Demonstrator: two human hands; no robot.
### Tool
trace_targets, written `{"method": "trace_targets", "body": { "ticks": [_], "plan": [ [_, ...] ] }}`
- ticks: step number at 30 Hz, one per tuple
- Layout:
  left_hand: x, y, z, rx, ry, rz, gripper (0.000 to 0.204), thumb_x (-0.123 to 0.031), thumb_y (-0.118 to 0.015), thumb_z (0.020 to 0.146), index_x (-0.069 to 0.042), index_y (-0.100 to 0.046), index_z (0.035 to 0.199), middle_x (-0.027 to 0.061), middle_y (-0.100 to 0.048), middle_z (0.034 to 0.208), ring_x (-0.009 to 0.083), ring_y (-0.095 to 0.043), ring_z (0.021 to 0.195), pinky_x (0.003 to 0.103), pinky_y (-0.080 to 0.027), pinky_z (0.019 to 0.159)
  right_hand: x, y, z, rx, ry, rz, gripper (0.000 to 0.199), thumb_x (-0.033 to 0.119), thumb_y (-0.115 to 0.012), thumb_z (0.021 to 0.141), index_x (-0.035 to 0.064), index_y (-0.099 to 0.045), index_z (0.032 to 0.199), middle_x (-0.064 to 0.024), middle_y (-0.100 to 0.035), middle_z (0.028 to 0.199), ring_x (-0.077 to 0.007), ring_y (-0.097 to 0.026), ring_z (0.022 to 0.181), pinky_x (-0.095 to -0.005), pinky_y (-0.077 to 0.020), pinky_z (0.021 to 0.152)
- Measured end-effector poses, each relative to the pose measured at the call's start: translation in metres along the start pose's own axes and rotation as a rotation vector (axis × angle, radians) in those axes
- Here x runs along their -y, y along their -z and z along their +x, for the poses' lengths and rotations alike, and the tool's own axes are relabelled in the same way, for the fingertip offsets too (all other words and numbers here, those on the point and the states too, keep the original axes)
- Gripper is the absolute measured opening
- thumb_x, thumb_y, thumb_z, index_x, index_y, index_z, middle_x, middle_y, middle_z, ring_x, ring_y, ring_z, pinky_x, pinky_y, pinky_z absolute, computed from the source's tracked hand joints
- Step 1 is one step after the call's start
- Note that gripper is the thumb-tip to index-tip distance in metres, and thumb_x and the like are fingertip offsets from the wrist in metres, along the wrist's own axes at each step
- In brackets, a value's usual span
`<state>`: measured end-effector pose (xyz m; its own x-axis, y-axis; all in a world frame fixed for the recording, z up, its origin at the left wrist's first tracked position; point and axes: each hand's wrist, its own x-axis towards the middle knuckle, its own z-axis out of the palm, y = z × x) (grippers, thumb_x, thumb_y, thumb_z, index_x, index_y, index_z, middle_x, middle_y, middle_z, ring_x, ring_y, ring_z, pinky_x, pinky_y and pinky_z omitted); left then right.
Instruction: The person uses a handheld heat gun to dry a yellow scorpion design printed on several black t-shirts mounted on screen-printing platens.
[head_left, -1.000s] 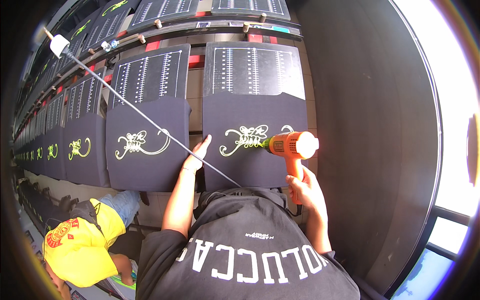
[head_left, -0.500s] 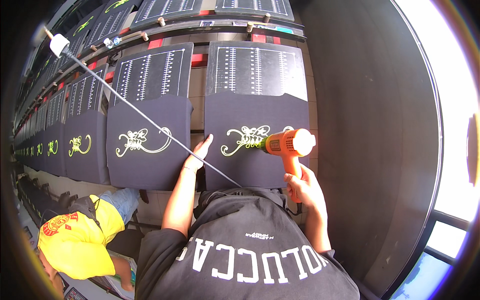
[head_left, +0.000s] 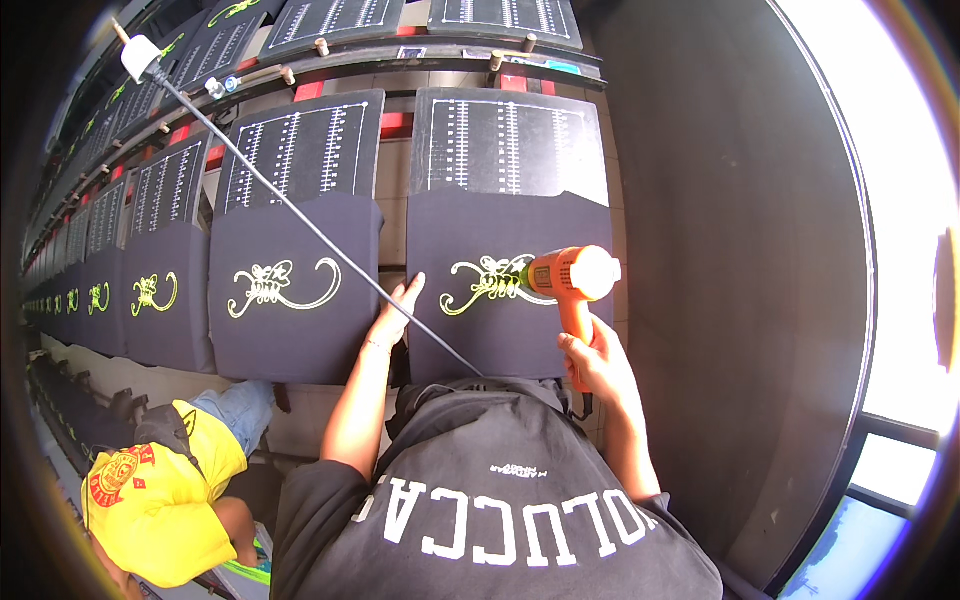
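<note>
At frame centre, the right hand [head_left: 598, 362] grips an orange heat gun [head_left: 567, 283] over the dark shirt's [head_left: 510, 290] yellow print [head_left: 483, 282]; left hand [head_left: 398, 310] lies flat, seemingly empty. Best sweep evenly, fingers clear.

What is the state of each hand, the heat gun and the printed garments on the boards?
Left hand: open, flat on the left edge of the near garment.
Right hand: closed around the heat gun's handle.
Orange heat gun: held, nozzle aimed at the yellow-green print.
Near dark garment: spread flat on its board, printed.
Next dark garment: spread flat, printed, untouched.
Thin cable: stretched diagonally across the boards.
</note>
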<state>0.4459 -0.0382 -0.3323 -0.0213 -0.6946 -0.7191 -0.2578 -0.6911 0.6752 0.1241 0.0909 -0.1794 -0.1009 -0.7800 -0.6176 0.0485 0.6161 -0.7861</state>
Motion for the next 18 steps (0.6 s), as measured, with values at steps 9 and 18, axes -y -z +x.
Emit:
{"method": "trace_targets", "body": {
  "ticks": [9, 18],
  "plan": [
    [0.005, 0.012, -0.074, 0.021, -0.548, -0.258, 0.059, -0.046, -0.039, 0.108, 0.003, -0.048, 0.140, 0.0186, -0.059, 0.135, 0.0277, -0.058, 0.123, 0.041, -0.043, 0.109, -0.002, 0.014, -0.002, -0.062, 0.062, 0.000, 0.020, 0.023, -0.065, 0.095, 0.0058, -0.057, 0.101, -0.0006, -0.054, 0.068, -0.0087, -0.053, 0.053, -0.0257, -0.0440, 0.046],
    [-0.016, -0.005, -0.156, 0.126, -0.552, -0.288, 0.039, -0.036, -0.042, 0.109, 0.000, -0.056, 0.113, 0.0096, -0.063, 0.088, 0.0223, -0.066, 0.087, 0.039, -0.053, 0.091, -0.007, 0.032, -0.003, -0.008, 0.045, 0.030, 0.018, 0.018, -0.064, 0.094, 0.0037, -0.057, 0.102, -0.0010, -0.060, 0.080, -0.0085, -0.055, 0.061, -0.0274, -0.0486, 0.054]
  ]
}}
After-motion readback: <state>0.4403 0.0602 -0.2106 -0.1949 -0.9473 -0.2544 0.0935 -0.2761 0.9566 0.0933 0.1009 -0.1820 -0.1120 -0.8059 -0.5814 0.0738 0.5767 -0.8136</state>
